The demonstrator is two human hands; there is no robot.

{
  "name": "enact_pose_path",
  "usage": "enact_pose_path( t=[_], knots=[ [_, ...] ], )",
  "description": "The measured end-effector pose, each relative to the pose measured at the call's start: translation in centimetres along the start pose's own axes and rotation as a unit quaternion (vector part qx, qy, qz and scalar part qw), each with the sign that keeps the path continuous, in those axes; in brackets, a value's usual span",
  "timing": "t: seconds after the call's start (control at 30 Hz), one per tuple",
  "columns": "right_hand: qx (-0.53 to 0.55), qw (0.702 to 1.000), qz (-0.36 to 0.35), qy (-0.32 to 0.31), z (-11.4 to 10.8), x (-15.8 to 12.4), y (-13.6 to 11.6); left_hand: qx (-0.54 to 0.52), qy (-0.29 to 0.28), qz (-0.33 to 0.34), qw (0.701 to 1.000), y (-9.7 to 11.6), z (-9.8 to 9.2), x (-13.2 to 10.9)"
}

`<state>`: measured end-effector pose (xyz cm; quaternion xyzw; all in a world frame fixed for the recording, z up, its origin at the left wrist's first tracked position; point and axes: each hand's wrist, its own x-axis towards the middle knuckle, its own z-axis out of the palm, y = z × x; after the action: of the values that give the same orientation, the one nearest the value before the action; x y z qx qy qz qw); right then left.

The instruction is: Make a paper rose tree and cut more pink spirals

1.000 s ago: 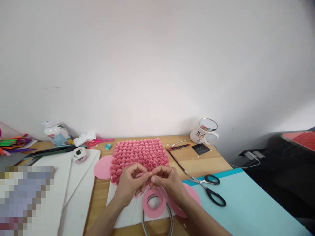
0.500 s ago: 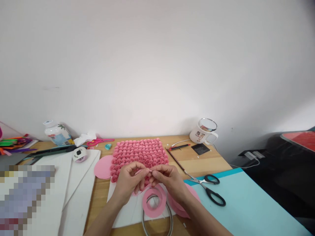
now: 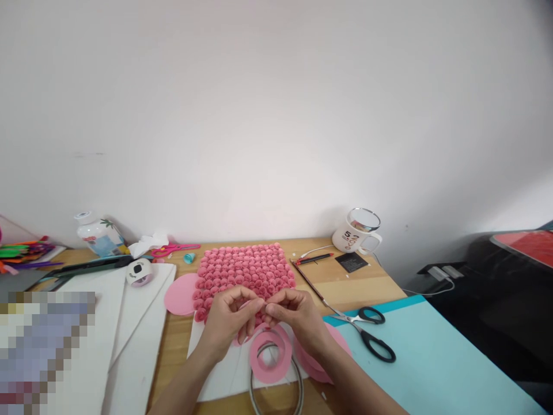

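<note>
My left hand and my right hand meet fingertip to fingertip above the front of the pink paper roses, which stand in close rows on a white sheet. Both hands are pinched on a thin pink paper strip, mostly hidden by the fingers. Below them a wide pink paper ring or spiral shows; whether it joins the pinched strip I cannot tell. Behind it lies a grey metal ring. Partly under my right forearm are pink paper discs.
Black-handled scissors lie on a light blue board at right. A white mug, a black card and a thin brush are behind. Leftward are a pink disc, pink scissors and a white bottle.
The fingertips have shifted slightly against each other, and the right thumb and fingers have closed in toward the left ones. The pinched strip shows less. Everything else stays put.
</note>
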<state>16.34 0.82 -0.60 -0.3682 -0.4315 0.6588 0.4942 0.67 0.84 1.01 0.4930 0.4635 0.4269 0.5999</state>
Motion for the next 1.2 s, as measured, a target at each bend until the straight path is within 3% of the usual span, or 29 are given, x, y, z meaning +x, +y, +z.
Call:
enact_pose_path(
  t=[0.27,1.2],
  knots=[
    [0.047,0.998,0.005,0.047,-0.19,0.06,-0.01,-0.004,0.007,-0.002,1.000,-0.12,0.00,-0.04],
    [0.054,0.997,0.013,0.054,0.38,-0.13,-0.16,-0.010,0.011,-0.009,1.000,-0.12,0.09,0.01]
  ],
)
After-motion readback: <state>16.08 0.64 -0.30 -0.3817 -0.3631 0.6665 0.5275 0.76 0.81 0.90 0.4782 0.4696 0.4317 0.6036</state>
